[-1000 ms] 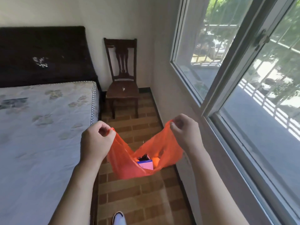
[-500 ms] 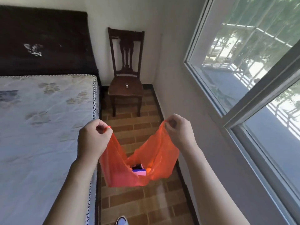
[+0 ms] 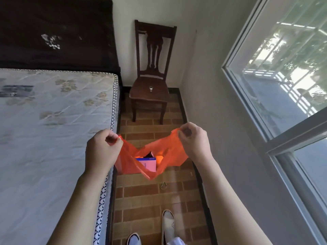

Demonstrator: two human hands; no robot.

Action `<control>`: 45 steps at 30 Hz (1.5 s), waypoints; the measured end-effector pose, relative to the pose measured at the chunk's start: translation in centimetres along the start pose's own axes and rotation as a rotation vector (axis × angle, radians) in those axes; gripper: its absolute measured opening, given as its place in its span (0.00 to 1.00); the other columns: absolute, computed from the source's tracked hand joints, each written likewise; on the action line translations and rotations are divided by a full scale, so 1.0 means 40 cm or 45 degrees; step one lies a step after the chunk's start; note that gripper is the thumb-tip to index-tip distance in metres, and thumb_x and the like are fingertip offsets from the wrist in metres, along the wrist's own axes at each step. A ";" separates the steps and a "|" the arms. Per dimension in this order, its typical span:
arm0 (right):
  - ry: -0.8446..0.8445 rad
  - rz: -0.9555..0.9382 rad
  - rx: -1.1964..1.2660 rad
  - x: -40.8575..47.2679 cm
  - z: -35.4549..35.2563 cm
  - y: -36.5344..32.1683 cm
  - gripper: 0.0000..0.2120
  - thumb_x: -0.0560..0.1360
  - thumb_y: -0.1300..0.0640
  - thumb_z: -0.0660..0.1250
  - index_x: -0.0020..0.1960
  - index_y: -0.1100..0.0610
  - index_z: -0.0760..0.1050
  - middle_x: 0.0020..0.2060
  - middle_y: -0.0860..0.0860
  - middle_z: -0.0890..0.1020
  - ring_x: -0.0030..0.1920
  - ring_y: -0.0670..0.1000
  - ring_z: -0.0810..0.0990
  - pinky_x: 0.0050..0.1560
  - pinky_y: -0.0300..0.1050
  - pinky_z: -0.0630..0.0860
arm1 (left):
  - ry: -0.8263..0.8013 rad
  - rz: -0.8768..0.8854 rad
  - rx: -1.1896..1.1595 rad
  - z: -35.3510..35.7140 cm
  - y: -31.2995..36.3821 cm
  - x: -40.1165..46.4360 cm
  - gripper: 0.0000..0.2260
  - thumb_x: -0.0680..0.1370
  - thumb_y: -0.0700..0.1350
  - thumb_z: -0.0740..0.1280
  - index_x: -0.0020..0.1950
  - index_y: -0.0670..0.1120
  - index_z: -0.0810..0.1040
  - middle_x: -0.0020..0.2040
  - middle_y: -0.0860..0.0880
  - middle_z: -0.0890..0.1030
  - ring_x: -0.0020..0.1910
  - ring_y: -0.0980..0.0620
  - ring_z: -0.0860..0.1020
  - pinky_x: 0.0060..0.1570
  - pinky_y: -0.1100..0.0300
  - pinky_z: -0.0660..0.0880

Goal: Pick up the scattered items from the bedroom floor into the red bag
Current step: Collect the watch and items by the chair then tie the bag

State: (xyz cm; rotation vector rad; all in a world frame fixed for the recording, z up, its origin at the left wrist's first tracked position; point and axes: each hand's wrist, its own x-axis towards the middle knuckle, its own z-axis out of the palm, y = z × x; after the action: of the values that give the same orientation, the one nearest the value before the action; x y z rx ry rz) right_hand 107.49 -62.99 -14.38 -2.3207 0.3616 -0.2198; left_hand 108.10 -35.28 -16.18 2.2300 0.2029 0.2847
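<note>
Each hand, left hand (image 3: 101,149) and right hand (image 3: 192,140), pinches a handle of the red bag (image 3: 168,154); thin plastic (already loaded) could slip, spilling the pink box (image 3: 148,164) toward six o'clock.

Red bag (image 3: 169,152) held open, pink box (image 3: 147,163) inside.

We see a home bedroom: a bare mattress (image 3: 53,121) with dark headboard (image 3: 56,32), a wooden chair (image 3: 150,92), brick-pattern floor (image 3: 150,195), large window (image 3: 283,68).
</note>
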 end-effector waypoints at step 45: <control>-0.008 0.057 -0.150 -0.364 0.073 0.241 0.03 0.74 0.55 0.69 0.44 0.50 0.81 0.34 0.39 0.80 0.37 0.42 0.79 0.37 0.38 0.72 | -0.151 0.053 0.060 -0.010 -0.210 -0.438 0.09 0.71 0.40 0.73 0.36 0.51 0.76 0.37 0.56 0.80 0.38 0.55 0.79 0.41 0.52 0.79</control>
State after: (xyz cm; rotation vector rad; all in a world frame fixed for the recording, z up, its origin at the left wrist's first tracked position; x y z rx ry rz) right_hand 92.65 -62.75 -24.04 -2.4257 0.4331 -0.1735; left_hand 90.77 -34.01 -24.85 2.2917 0.1005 0.1708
